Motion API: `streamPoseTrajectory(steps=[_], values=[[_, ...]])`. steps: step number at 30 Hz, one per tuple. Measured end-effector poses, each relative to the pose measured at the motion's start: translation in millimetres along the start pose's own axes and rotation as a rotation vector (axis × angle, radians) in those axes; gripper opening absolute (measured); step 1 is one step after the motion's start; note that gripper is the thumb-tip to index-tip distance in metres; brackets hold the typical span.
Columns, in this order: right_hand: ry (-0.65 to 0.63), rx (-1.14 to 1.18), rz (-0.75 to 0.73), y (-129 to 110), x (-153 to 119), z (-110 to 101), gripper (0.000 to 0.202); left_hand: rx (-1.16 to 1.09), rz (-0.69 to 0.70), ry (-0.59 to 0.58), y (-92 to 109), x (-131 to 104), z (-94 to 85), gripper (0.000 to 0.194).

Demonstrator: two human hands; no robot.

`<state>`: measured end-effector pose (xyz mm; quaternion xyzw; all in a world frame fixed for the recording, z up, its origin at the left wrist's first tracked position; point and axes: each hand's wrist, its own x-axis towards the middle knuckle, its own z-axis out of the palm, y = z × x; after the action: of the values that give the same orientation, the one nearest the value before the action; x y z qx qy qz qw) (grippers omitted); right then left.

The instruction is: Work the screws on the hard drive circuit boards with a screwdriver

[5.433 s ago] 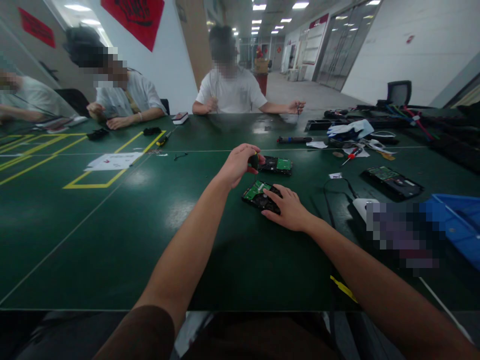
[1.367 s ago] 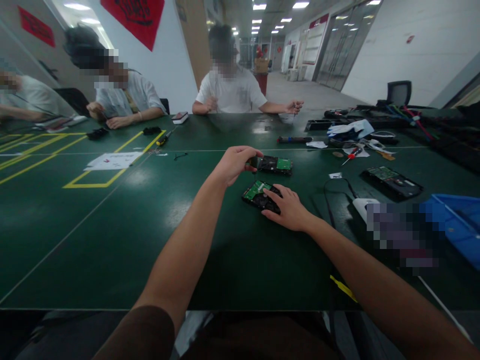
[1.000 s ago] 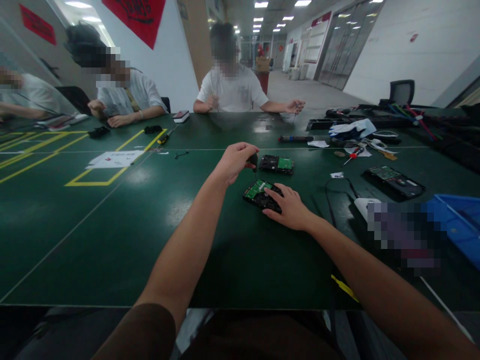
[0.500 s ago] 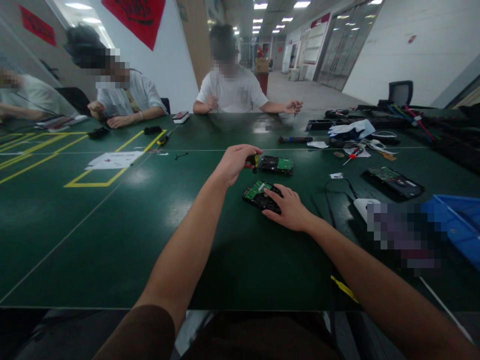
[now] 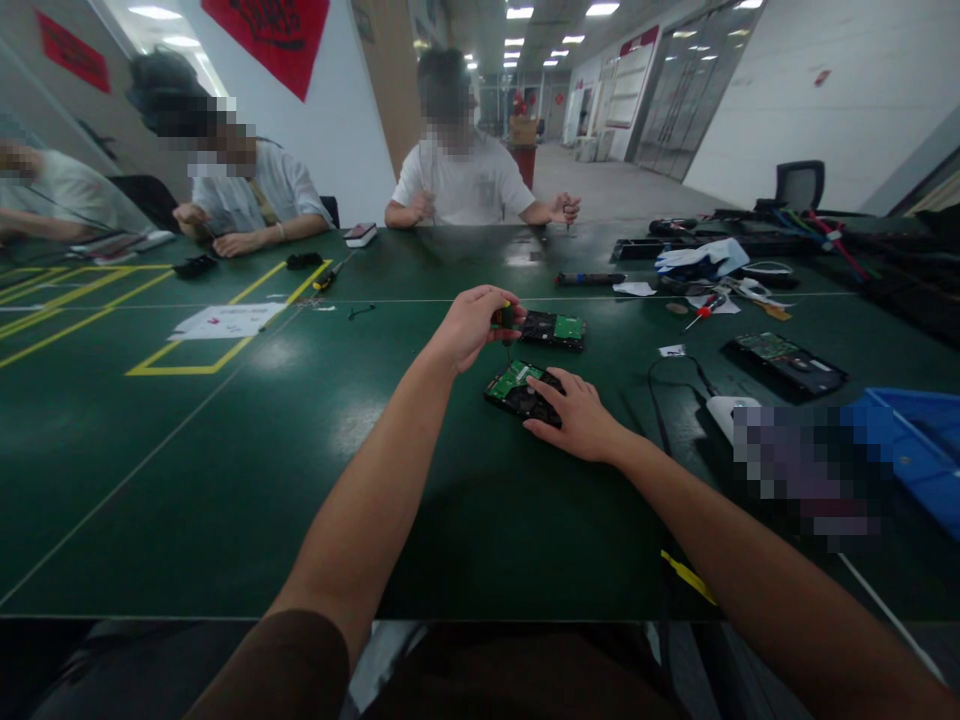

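Note:
My left hand is closed around the short handle of a screwdriver, black and yellow. Its thin shaft points down to the far edge of a hard drive lying on the table, green circuit board facing up. I cannot tell whether the tip sits in a screw. Across the drive's right part lies my right hand, thumb at the near edge and fingers over the top, holding it and hiding that side. Just beyond, a second hard drive lies flat, partly behind my left fingertips.
On the right are a third hard drive, a white device with a cable and a blue bin. Farther back lie a red screwdriver, gloves and a dark tool. People sit across the green table.
My left fingers have shifted around the screwdriver handle, which now shows less yellow. My right hand and the hard drive stay put. The hand of the person opposite has moved slightly left.

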<state>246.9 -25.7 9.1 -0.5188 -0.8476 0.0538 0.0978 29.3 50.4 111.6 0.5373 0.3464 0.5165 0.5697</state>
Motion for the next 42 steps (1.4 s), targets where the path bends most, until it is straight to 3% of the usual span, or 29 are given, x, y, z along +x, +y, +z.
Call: streamPoseTrajectory(steps=[6, 16, 31, 42], values=[[-0.004, -0.001, -0.001, 3.6, 1.4, 2.5, 0.084, 0.094, 0.018, 0.000, 0.7, 0.9, -2.5, 0.015], [-0.003, 0.000, 0.004, 0.1, 0.2, -0.9, 0.082, 0.045, -0.001, 0.000, -0.8, 0.6, -1.5, 0.014], [0.013, -0.003, -0.002, 3.1, 1.2, 3.6, 0.082, 0.061, -0.014, -0.095, 0.2, -2.1, 1.6, 0.010], [0.003, -0.007, 0.007, -0.8, 0.3, -1.6, 0.081, -0.006, -0.037, -0.024, -0.5, -0.8, 1.3, 0.004]])
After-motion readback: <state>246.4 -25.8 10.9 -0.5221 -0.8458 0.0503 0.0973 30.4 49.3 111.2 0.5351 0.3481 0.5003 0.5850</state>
